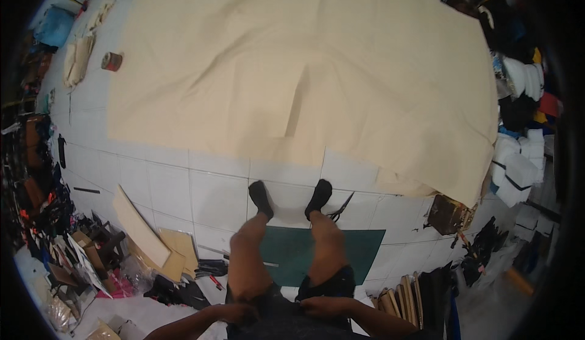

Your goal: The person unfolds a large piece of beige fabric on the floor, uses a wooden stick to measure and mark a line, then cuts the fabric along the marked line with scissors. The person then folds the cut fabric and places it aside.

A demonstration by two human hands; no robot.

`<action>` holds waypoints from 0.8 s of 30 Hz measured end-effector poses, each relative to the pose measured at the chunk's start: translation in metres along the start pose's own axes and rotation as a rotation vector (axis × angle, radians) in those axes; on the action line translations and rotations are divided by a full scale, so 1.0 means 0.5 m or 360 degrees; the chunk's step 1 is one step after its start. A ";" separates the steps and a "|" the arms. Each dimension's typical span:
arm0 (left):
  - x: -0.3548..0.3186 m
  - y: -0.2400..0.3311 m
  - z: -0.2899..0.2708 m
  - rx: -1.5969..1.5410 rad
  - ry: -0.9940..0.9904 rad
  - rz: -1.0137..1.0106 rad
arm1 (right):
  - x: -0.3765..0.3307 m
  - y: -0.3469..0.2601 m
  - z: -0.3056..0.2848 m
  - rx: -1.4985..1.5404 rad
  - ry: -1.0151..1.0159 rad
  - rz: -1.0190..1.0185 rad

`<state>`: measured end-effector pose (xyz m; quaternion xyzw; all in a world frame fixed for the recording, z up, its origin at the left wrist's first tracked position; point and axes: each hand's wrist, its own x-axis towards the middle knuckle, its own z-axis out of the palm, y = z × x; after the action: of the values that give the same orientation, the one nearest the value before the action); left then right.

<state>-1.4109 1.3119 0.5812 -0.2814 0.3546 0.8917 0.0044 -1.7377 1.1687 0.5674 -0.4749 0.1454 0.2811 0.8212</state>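
My left hand rests at my waist against dark clothing, its fingers dim and blurred. At the front of my dark shorts, my right hand has its fingers curled in on the cloth. Beyond my feet in dark socks, a large cream sheet lies spread on the white tiled floor, with soft wrinkles. A narrow grey wedge shows near its middle; whether it is a cut or a fold I cannot tell. Black scissors lie beside my right foot. Under my legs is a green mat.
A small tin can stands left of the sheet. Cream offcuts and a cluttered heap lie at left. To the right are a stained box, white bundles and several rolls.
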 end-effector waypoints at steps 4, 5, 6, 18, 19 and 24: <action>0.182 -0.070 -0.132 -0.0597 -0.0023 -0.0238 | 0.075 0.091 -0.262 0.0043 -0.0110 0.0533; 0.226 -0.076 -0.198 -0.0634 0.0147 -0.0156 | 0.087 0.086 -0.366 -0.0188 0.0606 0.0390; 0.264 -0.076 -0.298 -0.0668 0.0398 -0.0037 | 0.094 0.160 -0.458 0.0168 0.0861 0.0385; 0.393 -0.474 -1.105 -0.0842 0.2384 0.0234 | 0.234 0.830 -0.968 0.1766 0.2341 -0.0306; 0.407 -0.498 -1.107 -0.0792 0.2290 0.0228 | 0.235 0.844 -0.977 0.1737 0.2355 -0.0477; 0.426 -0.522 -1.165 -0.0886 0.2280 0.0489 | 0.240 0.891 -1.088 0.1634 0.2512 -0.1059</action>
<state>-1.2457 1.0965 -0.0347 -0.7266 0.0694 0.5395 -0.4197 -1.8936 0.9132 -0.0802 -0.1298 0.6127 -0.4562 0.6322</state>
